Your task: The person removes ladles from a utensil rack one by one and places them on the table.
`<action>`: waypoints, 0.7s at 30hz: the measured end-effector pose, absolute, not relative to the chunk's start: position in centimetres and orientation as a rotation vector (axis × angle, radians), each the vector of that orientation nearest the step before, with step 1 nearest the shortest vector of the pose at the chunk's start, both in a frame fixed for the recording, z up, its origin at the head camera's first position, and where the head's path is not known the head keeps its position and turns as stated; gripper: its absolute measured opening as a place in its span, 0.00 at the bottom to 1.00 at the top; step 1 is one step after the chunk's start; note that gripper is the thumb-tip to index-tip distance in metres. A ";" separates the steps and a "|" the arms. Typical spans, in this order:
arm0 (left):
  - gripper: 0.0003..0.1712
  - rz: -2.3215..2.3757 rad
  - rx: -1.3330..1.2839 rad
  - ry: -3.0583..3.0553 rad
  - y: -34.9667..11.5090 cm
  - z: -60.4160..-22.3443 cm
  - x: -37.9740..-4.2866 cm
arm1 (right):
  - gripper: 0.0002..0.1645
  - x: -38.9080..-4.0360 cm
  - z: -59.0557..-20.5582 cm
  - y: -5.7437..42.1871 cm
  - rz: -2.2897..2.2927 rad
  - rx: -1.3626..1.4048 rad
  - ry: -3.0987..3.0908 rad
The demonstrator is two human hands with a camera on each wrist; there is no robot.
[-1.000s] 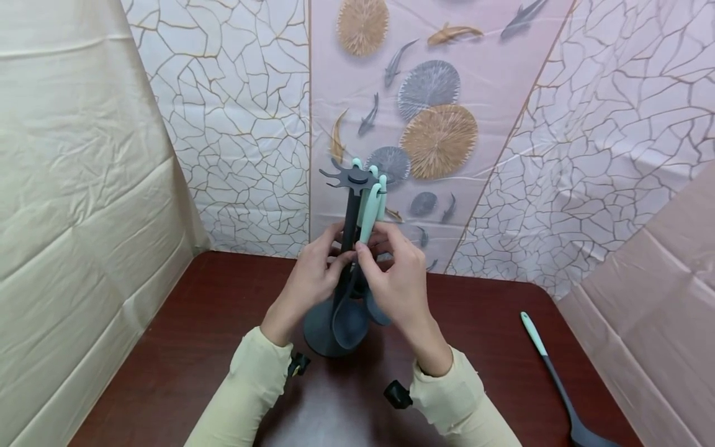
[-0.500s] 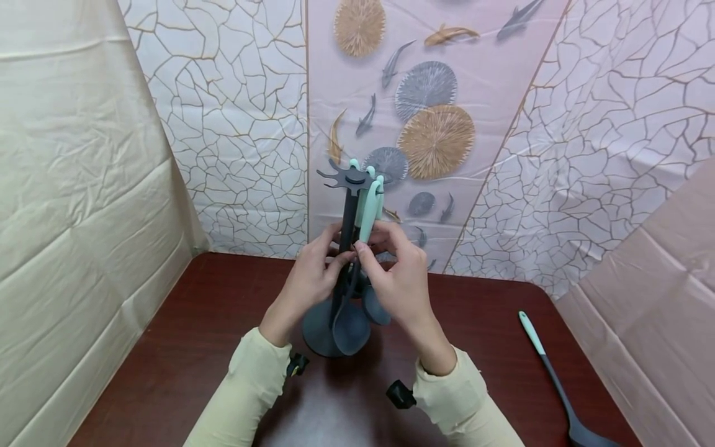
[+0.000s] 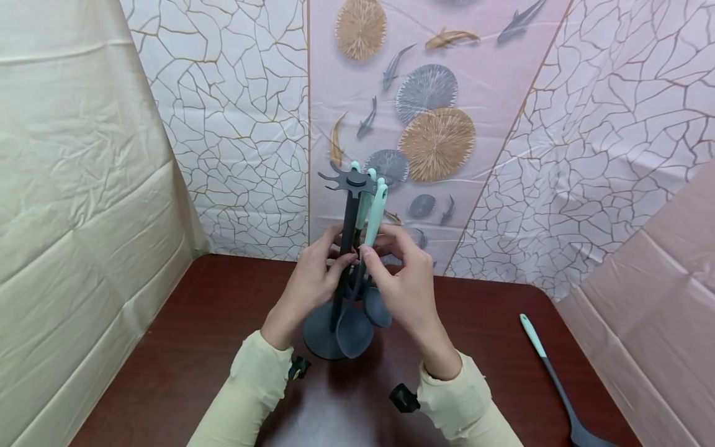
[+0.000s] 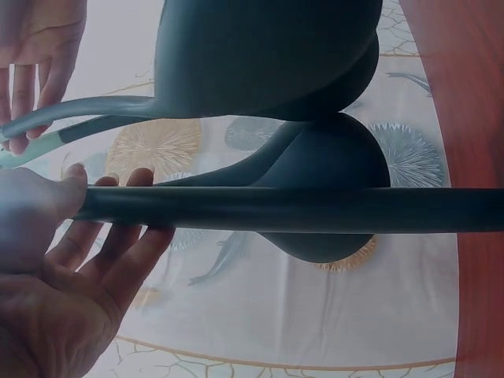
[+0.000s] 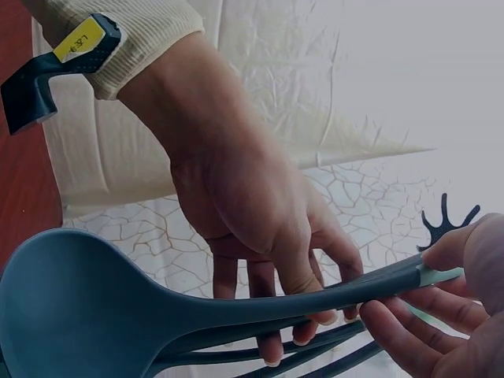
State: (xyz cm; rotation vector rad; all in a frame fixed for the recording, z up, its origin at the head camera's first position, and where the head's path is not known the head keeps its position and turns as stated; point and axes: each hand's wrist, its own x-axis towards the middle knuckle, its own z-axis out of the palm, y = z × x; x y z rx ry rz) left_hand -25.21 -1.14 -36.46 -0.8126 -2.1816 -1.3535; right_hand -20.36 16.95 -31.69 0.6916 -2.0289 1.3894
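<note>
A dark utensil stand (image 3: 350,217) with a round base and a hooked top stands upright on the table. My left hand (image 3: 310,276) holds its pole, thumb in front and fingers behind, as the left wrist view also shows. My right hand (image 3: 406,276) pinches a ladle (image 3: 354,335) where its mint handle meets the dark shaft. The handle's top end is right at the hooks, and its bowl hangs before the base. Behind it, other mint-handled utensils hang from the stand, one with a rounded dark head (image 3: 377,307). In the right wrist view the ladle bowl (image 5: 79,307) looms large.
A long utensil with a mint handle (image 3: 533,338) and dark shaft lies on the right side of the dark red table (image 3: 212,347); its head runs out of the frame. Patterned cloth (image 3: 246,124) hangs behind the table, with plain cloth on both sides.
My right hand has shifted slightly right with the ladle. Its bowl and handle top have moved a little right, away from the pole. My left hand stays on the pole.
</note>
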 end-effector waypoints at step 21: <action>0.29 -1.340 -0.795 -2.173 -0.8 -36.8 -25.3 | 0.21 -19.7 -31.3 18.0 1.395 0.713 -2.012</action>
